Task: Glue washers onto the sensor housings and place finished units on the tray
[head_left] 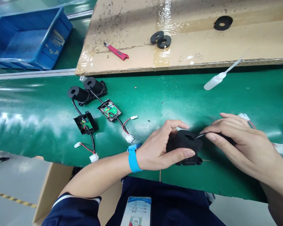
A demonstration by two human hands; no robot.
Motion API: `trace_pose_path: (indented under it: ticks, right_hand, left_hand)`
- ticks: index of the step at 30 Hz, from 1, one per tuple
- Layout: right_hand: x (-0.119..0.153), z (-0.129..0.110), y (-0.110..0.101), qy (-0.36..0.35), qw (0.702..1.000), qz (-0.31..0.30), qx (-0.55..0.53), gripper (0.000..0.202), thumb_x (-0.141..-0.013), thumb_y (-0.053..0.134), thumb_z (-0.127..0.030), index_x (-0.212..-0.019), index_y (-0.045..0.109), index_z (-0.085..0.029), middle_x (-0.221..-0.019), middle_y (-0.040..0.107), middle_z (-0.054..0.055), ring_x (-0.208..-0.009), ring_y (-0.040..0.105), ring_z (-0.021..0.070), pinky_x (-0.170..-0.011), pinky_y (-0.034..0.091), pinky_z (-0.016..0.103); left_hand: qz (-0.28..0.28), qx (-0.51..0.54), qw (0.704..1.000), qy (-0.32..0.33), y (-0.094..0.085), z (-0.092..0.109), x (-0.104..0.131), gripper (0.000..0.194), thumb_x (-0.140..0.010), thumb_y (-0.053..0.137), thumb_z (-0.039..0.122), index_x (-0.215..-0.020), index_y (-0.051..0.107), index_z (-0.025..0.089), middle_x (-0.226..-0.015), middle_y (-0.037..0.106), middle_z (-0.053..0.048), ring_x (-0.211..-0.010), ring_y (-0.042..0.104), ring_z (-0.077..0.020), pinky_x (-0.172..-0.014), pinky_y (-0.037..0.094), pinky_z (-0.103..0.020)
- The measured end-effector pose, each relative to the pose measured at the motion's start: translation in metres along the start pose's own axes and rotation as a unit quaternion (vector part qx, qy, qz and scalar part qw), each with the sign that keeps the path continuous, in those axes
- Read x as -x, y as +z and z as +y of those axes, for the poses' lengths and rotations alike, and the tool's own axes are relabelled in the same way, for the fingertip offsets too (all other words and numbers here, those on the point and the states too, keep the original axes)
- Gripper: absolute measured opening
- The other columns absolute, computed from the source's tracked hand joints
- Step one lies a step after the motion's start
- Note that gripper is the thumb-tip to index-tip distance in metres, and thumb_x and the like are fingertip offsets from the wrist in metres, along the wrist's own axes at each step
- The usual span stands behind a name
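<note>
My left hand (167, 147), with a blue band at its wrist, is wrapped round a black cylindrical pump-like unit (190, 142) that has a hole in its round foam-like end. Between thumb and fingers, my right hand (240, 144) pinches the black cable (200, 135) close to where it leaves the unit. The cable's further run is hidden behind that hand, where white connectors (281, 148) show. On the left of the green table stand two similar black units (94, 86), each wired to an open black box with a green circuit board (111, 110).
A cardboard sheet (132, 28) lies along the back, bearing a red utility knife (116, 51) and several black foam rings (223, 23). A white squeeze bottle (214, 81) with a thin nozzle lies before it. A blue bin (44, 47) stands back left; an open carton (47, 188) sits below the table edge.
</note>
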State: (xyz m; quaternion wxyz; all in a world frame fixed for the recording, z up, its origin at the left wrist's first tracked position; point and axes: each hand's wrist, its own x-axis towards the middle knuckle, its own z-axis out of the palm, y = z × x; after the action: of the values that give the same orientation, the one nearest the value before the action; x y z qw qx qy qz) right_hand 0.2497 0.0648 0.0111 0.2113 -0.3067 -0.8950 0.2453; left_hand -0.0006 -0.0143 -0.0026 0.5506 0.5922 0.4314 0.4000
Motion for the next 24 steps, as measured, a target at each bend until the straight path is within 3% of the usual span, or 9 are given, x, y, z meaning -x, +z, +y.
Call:
trace_pose_path:
  ticks: [7,17,24]
  right_hand:
    - [0.0009,0.0022,0.0026,0.000,1.000,0.000,-0.004,0.020,-0.111,0.052,-0.041,-0.104,0.065,-0.027,-0.091,0.071,-0.004,-0.081,0.069,0.0154,-0.116,0.034,0.039]
    - [0.0015,0.0018,0.0036,0.004,1.000,0.013,-0.013,0.020,-0.111,0.052,-0.041,-0.102,0.065,-0.028,-0.090,0.072,-0.004,-0.078,0.070,0.0182,-0.113,0.036,0.045]
    - [0.0014,0.0001,0.0038,0.011,1.000,0.007,-0.016,0.017,-0.110,0.053,-0.038,-0.102,0.064,-0.029,-0.089,0.072,-0.003,-0.078,0.070,0.0215,-0.112,0.037,0.050]
  left_hand:
    - [0.012,0.004,1.000,0.013,0.0000,0.0064,0.0027,0.030,-0.098,0.067,0.038,-0.109,0.042,0.024,-0.081,0.045,0.006,-0.064,0.046,-0.0082,-0.059,0.037,-0.024]
    - [0.014,-0.031,0.999,0.014,-0.0017,0.0049,0.0038,0.024,-0.100,0.063,0.039,-0.104,0.044,0.024,-0.084,0.051,0.004,-0.072,0.050,-0.0112,-0.066,0.041,-0.027]
    - [0.017,-0.048,0.997,0.051,-0.0019,0.0056,0.0044,0.018,-0.101,0.063,0.035,-0.103,0.048,0.024,-0.096,0.056,0.001,-0.079,0.053,-0.0120,-0.075,0.046,-0.030]
